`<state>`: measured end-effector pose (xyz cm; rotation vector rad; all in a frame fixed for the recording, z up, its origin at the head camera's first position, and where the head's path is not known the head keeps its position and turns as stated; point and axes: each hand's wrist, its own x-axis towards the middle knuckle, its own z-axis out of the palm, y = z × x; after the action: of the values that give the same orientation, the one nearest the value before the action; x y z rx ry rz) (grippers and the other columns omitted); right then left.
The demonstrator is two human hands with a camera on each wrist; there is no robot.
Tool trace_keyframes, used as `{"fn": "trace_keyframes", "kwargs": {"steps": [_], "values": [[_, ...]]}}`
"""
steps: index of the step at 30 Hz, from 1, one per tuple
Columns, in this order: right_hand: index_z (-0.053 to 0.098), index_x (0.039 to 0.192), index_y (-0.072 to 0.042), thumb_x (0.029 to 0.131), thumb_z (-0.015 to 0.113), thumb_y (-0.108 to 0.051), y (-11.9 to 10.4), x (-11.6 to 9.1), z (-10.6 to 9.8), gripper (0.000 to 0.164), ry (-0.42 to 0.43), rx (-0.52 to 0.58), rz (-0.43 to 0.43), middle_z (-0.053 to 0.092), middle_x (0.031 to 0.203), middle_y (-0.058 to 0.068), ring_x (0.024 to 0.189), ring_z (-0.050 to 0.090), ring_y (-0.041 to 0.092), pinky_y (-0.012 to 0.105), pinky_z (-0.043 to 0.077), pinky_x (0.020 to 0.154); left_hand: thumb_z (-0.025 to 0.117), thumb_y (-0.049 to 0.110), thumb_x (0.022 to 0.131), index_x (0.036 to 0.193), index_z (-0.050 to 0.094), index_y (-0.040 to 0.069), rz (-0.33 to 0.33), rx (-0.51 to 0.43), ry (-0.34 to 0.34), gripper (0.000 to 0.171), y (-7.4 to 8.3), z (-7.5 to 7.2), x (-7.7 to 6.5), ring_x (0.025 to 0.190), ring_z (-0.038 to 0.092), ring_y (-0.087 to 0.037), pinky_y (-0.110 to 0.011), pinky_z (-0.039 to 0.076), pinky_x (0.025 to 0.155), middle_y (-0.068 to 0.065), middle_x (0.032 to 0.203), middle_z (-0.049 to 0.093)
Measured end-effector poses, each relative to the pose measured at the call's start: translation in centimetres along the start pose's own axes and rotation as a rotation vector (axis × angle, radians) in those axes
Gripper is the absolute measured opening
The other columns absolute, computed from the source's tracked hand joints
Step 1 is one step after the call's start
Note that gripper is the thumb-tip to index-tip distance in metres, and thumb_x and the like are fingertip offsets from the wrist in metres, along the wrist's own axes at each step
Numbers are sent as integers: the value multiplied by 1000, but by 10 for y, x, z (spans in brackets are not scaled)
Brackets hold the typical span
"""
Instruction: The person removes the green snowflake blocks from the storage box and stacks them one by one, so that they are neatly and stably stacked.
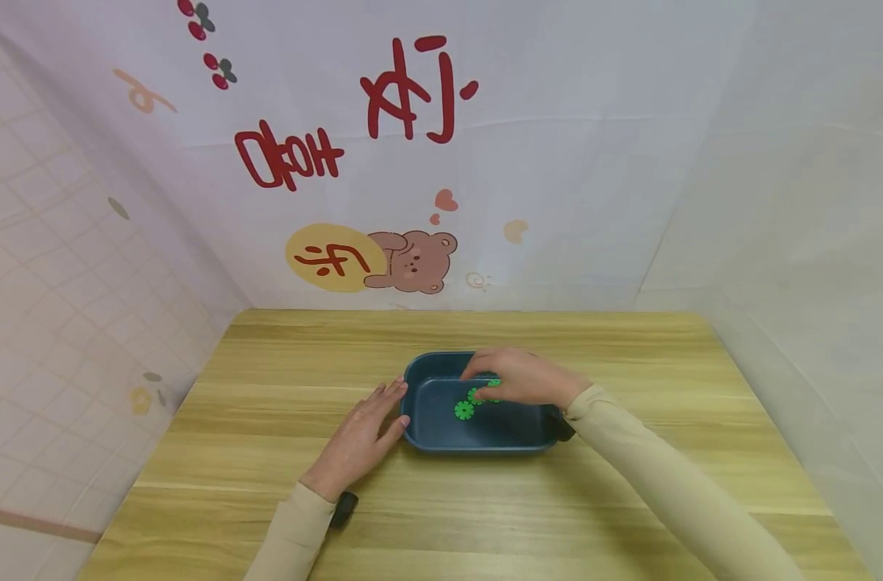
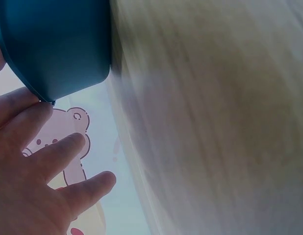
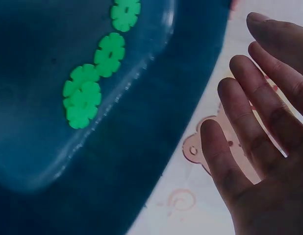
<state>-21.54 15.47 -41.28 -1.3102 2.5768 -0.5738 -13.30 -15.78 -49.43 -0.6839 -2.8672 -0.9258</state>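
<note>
Though notched, round green discs (image 3: 106, 55)

Bright, even light fills the head view, with a soft shadow on the counter (image 1: 485, 516) toward lower right. Both wrist views are dimmer: the left's right half blurs; in the right, glints streak the blue tray (image 3: 137, 142) and the right hand (image 3: 262, 152) looks shaded.
</note>
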Motion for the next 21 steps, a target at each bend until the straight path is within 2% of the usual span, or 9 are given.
{"fn": "trace_keyframes", "kwargs": {"steps": [8,21], "values": [[73,125,-9,95,77,-19,7,11,14,32,-53,50,9,67,124,0,121,63,22,42,51,104,56,40,108,159,43,14,-13,-4,-22,59,-1,0,0,152,33,-34,-63,32,118,-3,165,37],[74,125,-10,94,80,-19,11,21,27,33,-108,46,20,67,124,-2,119,63,18,37,52,103,55,41,108,160,43,14,-18,1,-18,59,0,-1,-1,152,33,-33,-62,31,118,-3,165,37]]}}
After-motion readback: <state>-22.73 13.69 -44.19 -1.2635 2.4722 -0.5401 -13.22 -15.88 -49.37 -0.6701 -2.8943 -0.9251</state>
